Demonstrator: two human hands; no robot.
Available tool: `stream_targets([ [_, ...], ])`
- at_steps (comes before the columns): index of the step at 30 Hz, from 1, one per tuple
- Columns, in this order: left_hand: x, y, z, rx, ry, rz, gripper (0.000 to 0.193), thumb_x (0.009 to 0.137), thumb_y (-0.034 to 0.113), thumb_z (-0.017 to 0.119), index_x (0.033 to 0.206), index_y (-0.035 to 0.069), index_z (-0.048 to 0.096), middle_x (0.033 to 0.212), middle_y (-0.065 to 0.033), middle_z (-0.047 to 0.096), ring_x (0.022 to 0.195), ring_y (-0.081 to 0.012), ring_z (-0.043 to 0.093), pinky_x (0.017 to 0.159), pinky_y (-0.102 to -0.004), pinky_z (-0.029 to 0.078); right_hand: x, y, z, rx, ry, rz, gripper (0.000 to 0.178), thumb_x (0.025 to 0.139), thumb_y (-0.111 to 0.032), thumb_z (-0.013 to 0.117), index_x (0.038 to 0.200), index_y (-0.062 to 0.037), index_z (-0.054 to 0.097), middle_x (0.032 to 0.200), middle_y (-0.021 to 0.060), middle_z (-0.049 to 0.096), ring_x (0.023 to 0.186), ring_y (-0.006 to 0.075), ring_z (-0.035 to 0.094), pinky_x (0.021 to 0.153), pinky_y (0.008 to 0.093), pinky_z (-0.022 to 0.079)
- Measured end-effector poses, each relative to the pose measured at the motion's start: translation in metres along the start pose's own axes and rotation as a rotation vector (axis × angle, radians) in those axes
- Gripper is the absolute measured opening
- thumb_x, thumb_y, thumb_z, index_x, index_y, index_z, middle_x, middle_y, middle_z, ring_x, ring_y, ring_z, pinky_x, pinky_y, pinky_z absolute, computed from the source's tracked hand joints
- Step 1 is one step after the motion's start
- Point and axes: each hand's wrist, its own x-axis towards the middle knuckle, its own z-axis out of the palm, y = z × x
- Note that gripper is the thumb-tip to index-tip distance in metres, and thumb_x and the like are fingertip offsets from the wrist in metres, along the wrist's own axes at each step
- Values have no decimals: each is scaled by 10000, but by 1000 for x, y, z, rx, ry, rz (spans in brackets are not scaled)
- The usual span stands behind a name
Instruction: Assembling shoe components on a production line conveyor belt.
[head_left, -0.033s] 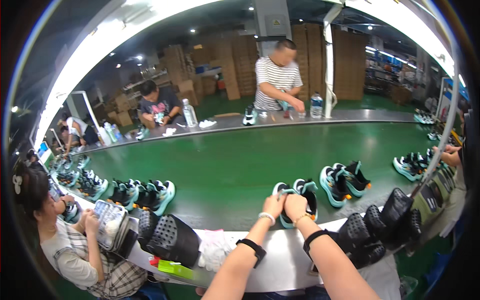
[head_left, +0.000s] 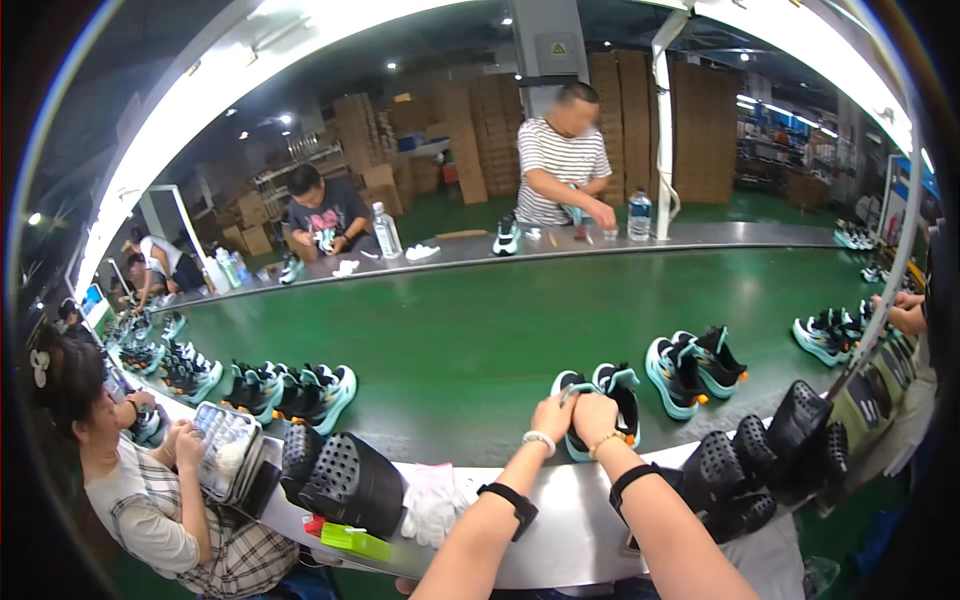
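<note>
My left hand [head_left: 550, 418] and my right hand [head_left: 597, 415] are side by side over a pair of black and teal sneakers at the near edge of the green belt. Both hands are closed, with fingertips meeting at the upper part of the left sneaker [head_left: 576, 450]. The fingertips are partly hidden, so the exact part they pinch cannot be made out. Just right of my right hand stands the other sneaker [head_left: 628, 402] of the pair, with an orange tab low on its near end. Another matching pair of sneakers [head_left: 672, 385] rests further right on the belt.
Several sneakers [head_left: 325, 395] line the green belt [head_left: 450, 320] at left. Black dimpled, shoe-shaped pieces [head_left: 355, 480] flank my forearms on the metal ledge [head_left: 560, 540]. White gloves [head_left: 432, 505] and a lime-green item [head_left: 355, 542] lie left. Co-workers sit at left and stand across the belt.
The whole view has shifted very slightly. My hands stay on the same sneaker.
</note>
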Motion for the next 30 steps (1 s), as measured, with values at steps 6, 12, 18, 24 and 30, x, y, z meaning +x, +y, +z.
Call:
stream_targets([
  [6, 1, 1, 0, -51, -13, -50, 480, 926, 487, 456, 1206, 139, 632, 1000, -269, 646, 972, -436, 607, 851, -470, 488, 2, -1, -10, -33, -69, 31, 264, 848, -249, 554, 696, -113, 722, 691, 98, 694, 659, 241, 698, 570, 356, 543],
  [12, 7, 10, -28, -219, -271, -134, 612, 806, 462, 669, 1278, 85, 567, 1117, -213, 654, 1033, -359, 631, 910, -412, 483, -52, 8, -59, 226, -116, -41, 383, 834, -406, 615, 893, -28, 609, 729, 145, 677, 672, 323, 678, 640, 425, 541],
  [18, 16, 12, -15, 52, -227, 116, 1023, 582, 376, 845, 1397, -24, 374, 1323, -234, 520, 1215, -326, 528, 1046, -355, 405, -86, 8, -58, 233, -177, -174, 428, 800, -353, 676, 1013, 1, 566, 1010, 154, 634, 789, 302, 677, 676, 398, 547],
  [24, 1, 28, -10, 352, -131, -8, 849, 657, 383, 791, 1348, 31, 449, 1205, -237, 596, 1084, -343, 609, 945, -413, 488, -94, 1, -44, 274, -123, -166, 435, 775, -332, 701, 1021, -29, 509, 972, 140, 596, 761, 323, 662, 635, 415, 532],
  [30, 5, 23, -9, 377, -135, -137, 821, 656, 348, 796, 1343, 52, 459, 1179, -202, 620, 1051, -355, 622, 924, -416, 499, -92, 3, -49, 276, -147, -186, 474, 777, -327, 705, 1069, -16, 498, 972, 144, 611, 749, 319, 673, 631, 400, 541],
])
